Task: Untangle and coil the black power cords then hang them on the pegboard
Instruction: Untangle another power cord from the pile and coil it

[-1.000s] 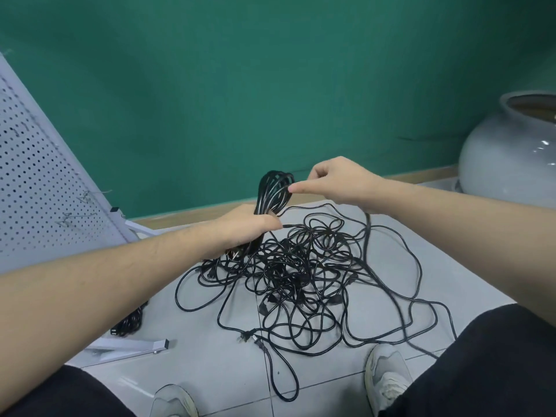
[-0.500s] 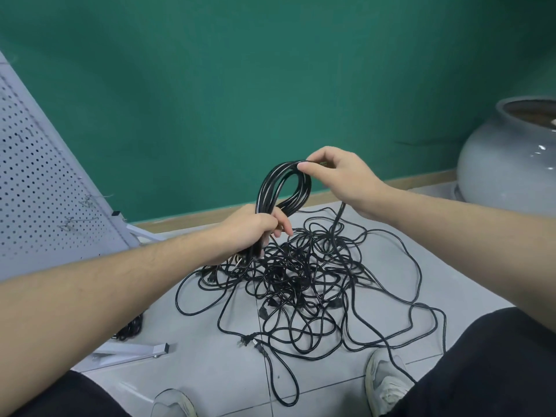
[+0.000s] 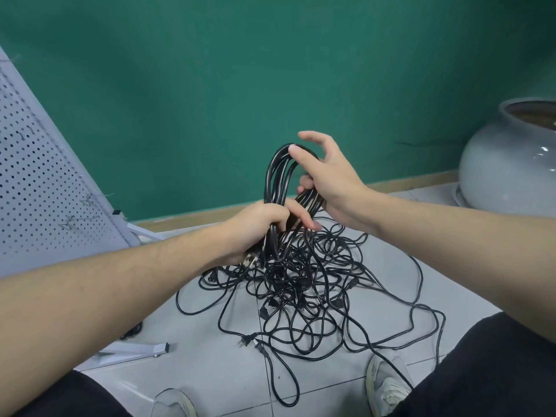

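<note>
The left hand (image 3: 258,228) is closed in a fist round the lower part of a coil of black cord (image 3: 278,179), its fingers wrapped over the gathered strands so that the loops stand up above the knuckles. The right hand (image 3: 328,182) holds the same coil at its upper right side: the thumb presses on the top of the loop, the lower fingers curl behind the strands, and the index finger sticks out free above, touching nothing.

Below both hands, the rest of the black power cords (image 3: 304,284) lie in a loose tangle on the grey tiled floor (image 3: 210,368), near the middle of the visible floor. Strands run up from the tangle into the left fist. Long loops trail out toward the right and down to the near edge, where 1 strand passes just beside the right shoe (image 3: 386,383). A plug (image 3: 245,341) lies at the near left side of the pile.

The white pegboard (image 3: 45,188) leans at the left edge, tilted, with a few wire hooks on it. Its metal foot (image 3: 135,352) lies on the floor below. A small dark bundle shows just beside that foot, mostly hidden by the left forearm. A large grey ceramic jar (image 3: 508,164) stands at the right edge against the green wall (image 3: 270,70). The tip of the left shoe (image 3: 174,403) shows at the bottom edge.
</note>
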`<state>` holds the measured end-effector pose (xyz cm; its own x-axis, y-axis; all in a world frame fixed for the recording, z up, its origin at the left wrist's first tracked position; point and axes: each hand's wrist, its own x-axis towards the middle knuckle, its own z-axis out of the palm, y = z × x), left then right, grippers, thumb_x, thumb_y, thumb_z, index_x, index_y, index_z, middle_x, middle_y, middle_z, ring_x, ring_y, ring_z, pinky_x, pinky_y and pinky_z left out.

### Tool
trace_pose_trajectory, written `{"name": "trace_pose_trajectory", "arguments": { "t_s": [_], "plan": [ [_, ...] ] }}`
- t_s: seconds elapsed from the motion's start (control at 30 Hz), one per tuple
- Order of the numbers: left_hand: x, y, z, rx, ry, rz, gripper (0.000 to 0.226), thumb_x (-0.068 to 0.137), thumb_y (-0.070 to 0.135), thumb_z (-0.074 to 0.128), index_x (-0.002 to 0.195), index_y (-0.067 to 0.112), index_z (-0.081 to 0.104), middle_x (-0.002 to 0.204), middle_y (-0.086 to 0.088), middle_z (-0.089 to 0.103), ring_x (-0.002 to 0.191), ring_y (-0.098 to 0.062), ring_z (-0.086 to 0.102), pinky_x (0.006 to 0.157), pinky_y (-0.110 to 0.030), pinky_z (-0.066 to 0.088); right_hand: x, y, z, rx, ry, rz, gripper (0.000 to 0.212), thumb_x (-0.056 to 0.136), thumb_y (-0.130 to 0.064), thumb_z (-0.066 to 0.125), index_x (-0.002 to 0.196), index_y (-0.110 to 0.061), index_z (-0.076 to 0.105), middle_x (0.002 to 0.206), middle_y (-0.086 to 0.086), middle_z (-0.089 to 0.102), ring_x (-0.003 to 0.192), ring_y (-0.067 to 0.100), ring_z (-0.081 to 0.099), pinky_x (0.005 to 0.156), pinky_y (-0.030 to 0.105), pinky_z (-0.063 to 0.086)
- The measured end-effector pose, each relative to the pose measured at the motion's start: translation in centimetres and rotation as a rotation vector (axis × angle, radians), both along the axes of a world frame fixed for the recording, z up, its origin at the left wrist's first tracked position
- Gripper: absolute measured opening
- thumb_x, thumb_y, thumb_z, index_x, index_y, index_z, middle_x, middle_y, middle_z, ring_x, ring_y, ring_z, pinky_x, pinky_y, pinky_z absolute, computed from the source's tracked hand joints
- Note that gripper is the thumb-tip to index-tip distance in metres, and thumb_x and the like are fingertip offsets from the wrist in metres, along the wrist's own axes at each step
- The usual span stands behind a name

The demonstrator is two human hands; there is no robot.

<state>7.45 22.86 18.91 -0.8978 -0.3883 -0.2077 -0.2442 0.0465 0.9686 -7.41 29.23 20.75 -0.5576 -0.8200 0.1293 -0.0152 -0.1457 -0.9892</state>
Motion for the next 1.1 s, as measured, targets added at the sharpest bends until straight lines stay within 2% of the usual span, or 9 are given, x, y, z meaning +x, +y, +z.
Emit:
{"name": "trace_pose_trajectory", "arguments": {
  "t_s": [0.1, 0.23, 0.33, 0.43, 0.57, 0.77, 0.93, 1.03, 1.1],
  "plan": [
    [-0.4, 0.6, -0.1, 0.157, 0.064, 0.002, 0.035, 0.060, 0.008, 0.041, 0.070, 0.014, 0.074, 0.078, -0.015, 0.068, 0.091, -0.037, 0.067, 0.101, -0.054, 0.052, 0.0, -0.2, 0.1, 0.006, -0.078, -0.003, 0.030, 0.093, -0.036, 0.072, 0.118, -0.036, 0.057, 0.093, 0.004, 0.050, 0.048, 0.010, 0.045, 0.072, 0.034, 0.048],
    [-1.0, 0.9, -0.5, 0.231, 0.203, 0.131, 0.034, 0.061, 0.004, 0.041, 0.070, 0.009, 0.073, 0.074, -0.008, 0.049, 0.059, -0.019, 0.051, 0.075, -0.044, 0.059, 0.4, 0.1, 0.3, 0.143, -0.227, 0.171, 0.053, 0.096, -0.066, 0.049, 0.124, -0.021, 0.055, 0.099, 0.013, 0.057, 0.071, 0.022, 0.059, 0.067, 0.035, 0.052],
    [-1.4, 0.4, -0.4, 0.217, 0.263, 0.253, 0.040, 0.072, -0.001, 0.038, 0.073, 0.010, 0.076, 0.075, -0.009, 0.051, 0.054, -0.017, 0.047, 0.060, -0.034, 0.051, -0.2, 0.8, -0.4, 0.271, -0.187, 0.370, 0.069, 0.095, -0.079, 0.020, 0.120, -0.022, 0.050, 0.103, 0.022, 0.064, 0.085, 0.033, 0.064, 0.089, 0.046, 0.055],
    [-1.6, -0.3, -0.2, 0.230, 0.316, 0.383, 0.045, 0.079, -0.006, 0.034, 0.069, 0.012, 0.074, 0.072, -0.006, 0.050, 0.054, -0.016, 0.045, 0.058, -0.032, 0.045, -1.2, 1.7, -1.7, 0.512, -0.058, 0.544, 0.076, 0.088, -0.086, 0.019, 0.125, -0.029, 0.053, 0.114, 0.012, 0.070, 0.102, 0.034, 0.068, 0.097, 0.045, 0.048],
    [-1.5, -1.7, 0.4, 0.197, 0.363, 0.517, 0.042, 0.082, -0.006, 0.035, 0.068, 0.013, 0.069, 0.073, -0.003, 0.048, 0.058, -0.015, 0.047, 0.053, -0.028, 0.046, -0.7, 2.7, -2.5, 0.831, 0.190, 0.805, 0.061, 0.095, -0.071, 0.036, 0.089, -0.015, 0.059, 0.113, 0.013, 0.075, 0.115, 0.033, 0.068, 0.102, 0.046, 0.051],
    [-0.8, -4.1, 0.6, 0.010, 0.225, 0.643, 0.039, 0.080, 0.009, 0.045, 0.079, 0.027, 0.079, 0.072, 0.000, 0.046, 0.064, -0.018, 0.041, 0.068, -0.034, 0.042, -1.5, 2.8, -1.9, 0.804, 0.355, 0.712, 0.027, 0.099, -0.033, 0.063, 0.083, -0.017, 0.048, 0.060, 0.000, 0.054, 0.063, 0.022, 0.057, 0.064, 0.029, 0.047],
    [0.3, -5.1, 0.7, -0.250, 0.073, 0.690, 0.031, 0.094, 0.019, 0.050, 0.092, 0.034, 0.077, 0.084, 0.006, 0.048, 0.077, -0.016, 0.045, 0.069, -0.030, 0.039, -4.1, 3.9, -1.7, 0.840, 0.710, 0.626, 0.037, 0.095, -0.038, 0.067, 0.069, -0.015, 0.055, 0.059, -0.004, 0.057, 0.056, 0.015, 0.051, 0.055, 0.023, 0.041],
    [1.3, -5.8, 0.2, -0.273, -0.059, 0.667, 0.017, 0.096, 0.039, 0.059, 0.091, 0.033, 0.075, 0.096, 0.008, 0.055, 0.101, -0.021, 0.053, 0.090, -0.037, 0.045, -5.2, 4.0, -1.5, 0.677, 0.681, 0.515, 0.022, 0.097, -0.034, 0.066, 0.085, -0.016, 0.071, 0.060, -0.002, 0.052, 0.057, 0.011, 0.042, 0.055, 0.024, 0.034],
    [1.7, -5.8, -0.3, -0.310, -0.151, 0.611, 0.031, 0.097, 0.055, 0.056, 0.089, 0.031, 0.076, 0.104, 0.001, 0.060, 0.110, -0.025, 0.054, 0.103, -0.042, 0.043, -5.3, 3.7, -1.3, 0.543, 0.742, 0.397, 0.014, 0.096, -0.038, 0.067, 0.089, -0.029, 0.075, 0.074, 0.003, 0.066, 0.068, 0.010, 0.052, 0.067, 0.025, 0.041]
  ]
}}
